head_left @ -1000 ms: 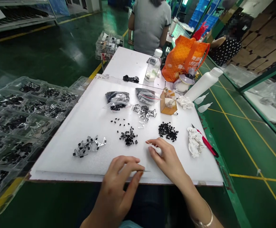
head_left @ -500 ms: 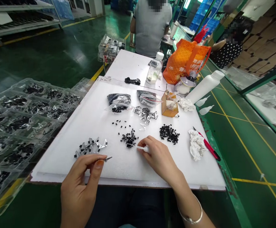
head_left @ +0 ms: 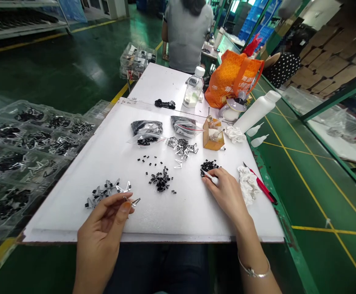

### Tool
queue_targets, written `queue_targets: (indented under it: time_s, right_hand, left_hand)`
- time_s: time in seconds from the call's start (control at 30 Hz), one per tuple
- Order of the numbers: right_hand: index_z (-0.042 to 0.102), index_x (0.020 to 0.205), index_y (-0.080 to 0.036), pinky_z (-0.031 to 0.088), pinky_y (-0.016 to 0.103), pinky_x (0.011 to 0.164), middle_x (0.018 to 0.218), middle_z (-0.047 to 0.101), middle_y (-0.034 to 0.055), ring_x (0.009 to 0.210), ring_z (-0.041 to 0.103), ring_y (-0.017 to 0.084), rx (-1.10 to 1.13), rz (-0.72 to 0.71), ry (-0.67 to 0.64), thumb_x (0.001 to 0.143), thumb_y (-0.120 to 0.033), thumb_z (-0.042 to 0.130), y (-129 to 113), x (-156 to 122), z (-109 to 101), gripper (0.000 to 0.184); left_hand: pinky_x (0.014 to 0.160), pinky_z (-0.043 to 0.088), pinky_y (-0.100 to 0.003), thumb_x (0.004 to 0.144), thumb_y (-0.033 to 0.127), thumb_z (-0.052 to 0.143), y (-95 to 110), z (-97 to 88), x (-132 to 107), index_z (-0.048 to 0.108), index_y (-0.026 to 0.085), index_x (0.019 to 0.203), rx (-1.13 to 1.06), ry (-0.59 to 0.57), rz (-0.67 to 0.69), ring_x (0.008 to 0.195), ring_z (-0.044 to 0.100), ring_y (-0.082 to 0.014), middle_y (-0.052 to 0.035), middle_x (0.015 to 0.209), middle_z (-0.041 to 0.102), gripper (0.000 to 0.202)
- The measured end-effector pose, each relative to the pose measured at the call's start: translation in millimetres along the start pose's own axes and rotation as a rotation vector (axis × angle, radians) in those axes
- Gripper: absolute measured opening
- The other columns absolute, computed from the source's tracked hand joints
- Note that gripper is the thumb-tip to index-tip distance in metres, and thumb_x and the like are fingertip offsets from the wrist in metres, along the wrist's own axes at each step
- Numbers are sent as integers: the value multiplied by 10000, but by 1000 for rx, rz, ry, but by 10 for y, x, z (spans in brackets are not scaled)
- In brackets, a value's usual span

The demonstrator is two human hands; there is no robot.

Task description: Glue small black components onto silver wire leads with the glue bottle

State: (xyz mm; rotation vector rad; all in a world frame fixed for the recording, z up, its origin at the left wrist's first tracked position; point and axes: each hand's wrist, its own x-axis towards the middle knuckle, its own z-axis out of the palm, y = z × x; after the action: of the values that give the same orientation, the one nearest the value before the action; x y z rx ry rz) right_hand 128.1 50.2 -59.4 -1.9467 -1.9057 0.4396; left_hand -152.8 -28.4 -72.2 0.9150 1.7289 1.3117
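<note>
In the head view, a small silver V-shaped metal clip [head_left: 137, 201] is gripped between thumb and fingers of the left hand [head_left: 101, 239], above the tabletop [head_left: 172, 220] toward its near left corner. A small white plastic dropper bottle [head_left: 214, 179] with a narrow tip is gripped by the closed fingers of the right hand [head_left: 227, 194]; the tip is directed at a heap of small black pieces [head_left: 208, 164] near the right edge, though contact cannot be confirmed. Clips with black pieces attached are grouped in a cluster [head_left: 101, 192] by the left edge and appear to be finished. Bare clips in a tangled pile [head_left: 182, 148] and loose black pieces in a central heap [head_left: 160, 181] appear to be left for handling, so the work is judged to be partway along. Two clear zip bags of black parts [head_left: 147, 128] and an amber open-topped box [head_left: 213, 141] are placed toward the far edge. A crumpled white tissue [head_left: 248, 188] and a red-handled cutter [head_left: 263, 187] are located along the right edge, beside the right hand; movement in that direction could be obstructed.
</note>
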Motion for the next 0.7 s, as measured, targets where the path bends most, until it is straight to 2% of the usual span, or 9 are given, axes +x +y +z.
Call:
queue_targets:
  time_s: [0.1, 0.27, 0.43, 0.57, 0.7]
  right_hand:
    - [690, 949, -221, 466, 383, 773, 982, 736, 70, 906, 688, 281, 13, -16, -18, 971, -327, 583, -36, -46, -15, 153]
    - [708, 1023, -242, 499, 352, 802, 1057, 758, 47, 959, 715, 245, 56, -57, -50, 992, -342, 582, -41, -180, -66, 164]
    - [723, 1051, -214, 454, 390, 742, 1077, 742, 92, 938, 696, 304, -26, 26, 39, 980, -316, 577, 11, -148, -33, 192]
    - [731, 1030, -220, 435, 377, 712, 1046, 730, 85, 917, 689, 294, -36, 9, 30, 985, -308, 564, 5, -123, -2, 194]
    - [738, 958, -235, 461, 366, 747, 1004, 737, 54, 903, 697, 261, 22, -43, -25, 970, -308, 608, -31, -177, -27, 150]
  left_hand:
    - [764, 604, -224, 845, 519, 780, -7, -12, 17, 734, 285, 1112, -9, -3, 2, 831, 698, -155, 10, 937, 707, 358]
    - [674, 584, -230, 830, 523, 776, 44, 10, -4, 761, 259, 1066, 28, -43, 5, 746, 656, -158, 9, 860, 668, 354]
    - [742, 568, -238, 844, 513, 747, 141, 80, -75, 762, 284, 1050, 38, -22, 2, 809, 653, -166, 24, 865, 665, 308]
    - [744, 569, -274, 825, 528, 753, 163, 93, -86, 769, 277, 1037, 45, -13, -4, 799, 655, -185, 15, 865, 673, 329]
    - [736, 572, -283, 810, 544, 765, 141, 83, -77, 773, 275, 1036, 50, -10, -4, 788, 656, -188, 7, 861, 676, 351]
